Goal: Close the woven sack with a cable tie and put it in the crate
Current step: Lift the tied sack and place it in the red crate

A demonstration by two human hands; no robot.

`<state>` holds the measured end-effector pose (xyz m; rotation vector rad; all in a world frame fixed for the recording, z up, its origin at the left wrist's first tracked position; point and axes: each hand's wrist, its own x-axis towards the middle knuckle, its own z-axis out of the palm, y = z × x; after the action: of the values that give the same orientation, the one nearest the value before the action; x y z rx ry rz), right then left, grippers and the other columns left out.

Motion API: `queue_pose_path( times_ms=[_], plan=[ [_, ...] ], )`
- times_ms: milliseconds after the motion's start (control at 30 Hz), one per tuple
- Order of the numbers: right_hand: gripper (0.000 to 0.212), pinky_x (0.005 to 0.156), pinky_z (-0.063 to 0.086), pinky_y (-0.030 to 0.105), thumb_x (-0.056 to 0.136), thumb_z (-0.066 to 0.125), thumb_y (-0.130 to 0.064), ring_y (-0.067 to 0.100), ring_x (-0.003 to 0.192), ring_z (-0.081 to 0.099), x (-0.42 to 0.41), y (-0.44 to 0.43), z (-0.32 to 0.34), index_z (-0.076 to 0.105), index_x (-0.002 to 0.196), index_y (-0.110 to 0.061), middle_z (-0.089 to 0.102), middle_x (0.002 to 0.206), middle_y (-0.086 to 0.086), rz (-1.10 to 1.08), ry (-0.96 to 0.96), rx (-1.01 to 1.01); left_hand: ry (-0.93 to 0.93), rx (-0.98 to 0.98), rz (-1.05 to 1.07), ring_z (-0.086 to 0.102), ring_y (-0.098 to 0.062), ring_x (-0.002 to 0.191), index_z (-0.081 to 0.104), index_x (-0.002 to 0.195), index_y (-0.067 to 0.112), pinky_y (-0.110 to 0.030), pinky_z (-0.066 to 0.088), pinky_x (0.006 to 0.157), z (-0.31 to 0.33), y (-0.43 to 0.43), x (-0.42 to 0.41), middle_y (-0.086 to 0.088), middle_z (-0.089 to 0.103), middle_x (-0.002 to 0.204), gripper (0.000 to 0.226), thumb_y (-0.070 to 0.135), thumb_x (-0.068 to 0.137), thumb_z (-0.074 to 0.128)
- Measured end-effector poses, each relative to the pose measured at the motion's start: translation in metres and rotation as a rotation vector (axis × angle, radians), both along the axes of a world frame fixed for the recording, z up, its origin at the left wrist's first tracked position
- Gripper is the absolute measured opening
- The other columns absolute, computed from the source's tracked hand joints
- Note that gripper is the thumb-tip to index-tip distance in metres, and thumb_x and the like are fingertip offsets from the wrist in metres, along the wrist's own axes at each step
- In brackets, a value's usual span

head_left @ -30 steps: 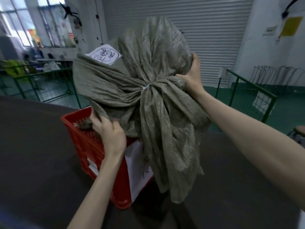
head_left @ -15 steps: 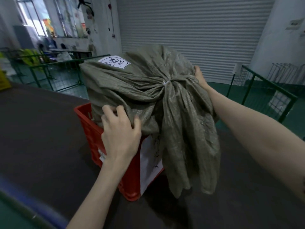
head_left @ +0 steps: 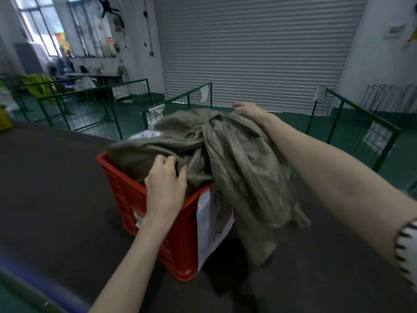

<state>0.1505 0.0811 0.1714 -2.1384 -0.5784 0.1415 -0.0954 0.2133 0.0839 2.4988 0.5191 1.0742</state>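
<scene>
The grey-green woven sack [head_left: 171, 143] lies in the red plastic crate [head_left: 126, 188], filling its top. Its gathered neck is cinched near the middle, and the loose mouth fabric [head_left: 248, 177] spills over the crate's right rim onto the dark surface. The cable tie itself is hidden in the folds. My left hand [head_left: 165, 179] clutches the sack's near side at the crate's front rim. On the sack's far right side rests my right hand [head_left: 248, 110], fingers curled over the fabric. A white label [head_left: 146, 134] shows on the sack's top.
The crate stands on a dark belt-like surface [head_left: 56, 188] and carries a white paper sheet [head_left: 212, 220] on its right wall. Green wire-mesh fences [head_left: 94, 105] stand behind and to the right. A closed roller shutter [head_left: 248, 53] fills the back wall.
The sack has come down from above the crate into it. Both hands dropped with it, still on the fabric. The view has tilted down.
</scene>
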Motion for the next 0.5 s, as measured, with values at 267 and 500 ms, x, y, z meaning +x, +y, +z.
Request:
queue_pose_path(
  times_ms=[267,500],
  plan=[
    [0.041,0.1,0.037,0.029,0.088,0.06,-0.032,0.023,0.12,0.052,-0.017,-0.007,-0.029,0.06,0.124,-0.011,0.056,0.133,0.009,0.111,-0.08,-0.391,0.442,-0.067,-0.07,0.061,-0.037,0.104,0.068,0.101,0.019,-0.042,0.049,0.087,-0.018,0.004,0.011,-0.015,0.07,0.107,0.034,0.043,0.089,0.046],
    [0.083,0.113,0.028,0.038,0.085,0.062,-0.035,0.029,0.141,0.027,-0.021,-0.043,-0.056,0.015,0.149,-0.014,0.021,0.155,0.015,0.06,-0.128,-0.403,0.306,-0.017,-0.249,0.054,-0.03,0.114,0.055,0.118,0.013,-0.044,0.044,0.094,-0.011,-0.012,0.024,-0.009,0.057,0.121,0.036,0.031,0.087,0.054]
  ],
)
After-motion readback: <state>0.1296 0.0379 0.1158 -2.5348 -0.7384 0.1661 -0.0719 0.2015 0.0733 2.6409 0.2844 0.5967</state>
